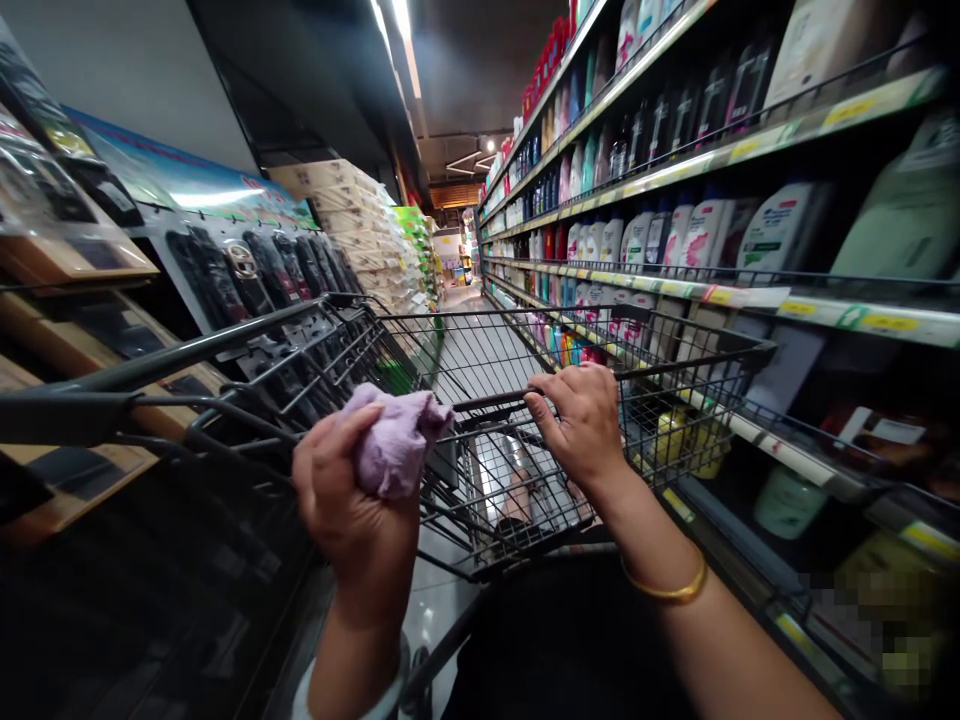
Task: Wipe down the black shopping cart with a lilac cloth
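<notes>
Along a shop aisle, shelves hold rows of bottles, their labels mostly too blurred to read. The right hand curls around the handle of a wire cart, while the left hand clutches a crumpled lilac cloth near the handle's left end.

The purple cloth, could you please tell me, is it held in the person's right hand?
No, the left hand holds the purple cloth, while the right hand grips the cart handle.
</notes>
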A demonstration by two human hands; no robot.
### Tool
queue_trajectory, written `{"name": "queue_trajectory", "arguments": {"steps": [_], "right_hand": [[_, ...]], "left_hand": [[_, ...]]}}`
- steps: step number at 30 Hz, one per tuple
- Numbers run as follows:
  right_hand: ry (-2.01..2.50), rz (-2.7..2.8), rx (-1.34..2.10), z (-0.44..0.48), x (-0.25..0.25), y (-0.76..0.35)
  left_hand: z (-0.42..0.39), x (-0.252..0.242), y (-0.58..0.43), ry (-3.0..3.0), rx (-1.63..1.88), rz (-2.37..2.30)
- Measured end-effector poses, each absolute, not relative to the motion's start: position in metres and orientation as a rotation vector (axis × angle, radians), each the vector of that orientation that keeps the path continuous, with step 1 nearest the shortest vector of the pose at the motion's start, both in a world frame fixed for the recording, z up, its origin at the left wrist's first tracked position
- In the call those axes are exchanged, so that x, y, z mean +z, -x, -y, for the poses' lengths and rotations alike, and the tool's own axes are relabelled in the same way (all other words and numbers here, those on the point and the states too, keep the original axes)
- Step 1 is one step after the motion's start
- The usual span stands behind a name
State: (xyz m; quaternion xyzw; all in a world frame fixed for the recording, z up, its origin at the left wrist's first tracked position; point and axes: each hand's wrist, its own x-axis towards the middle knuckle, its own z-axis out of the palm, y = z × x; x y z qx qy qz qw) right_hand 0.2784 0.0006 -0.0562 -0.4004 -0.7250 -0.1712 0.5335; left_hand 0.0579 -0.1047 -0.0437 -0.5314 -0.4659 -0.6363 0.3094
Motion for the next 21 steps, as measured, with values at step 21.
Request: {"name": "queue_trajectory", "arguments": {"steps": [21], "right_hand": [[1.092,1.678,-0.371,-0.059,-0.077,-0.363]], "left_hand": [[0.069,-0.064,-0.072,1.802,-1.430,1.148]]}}
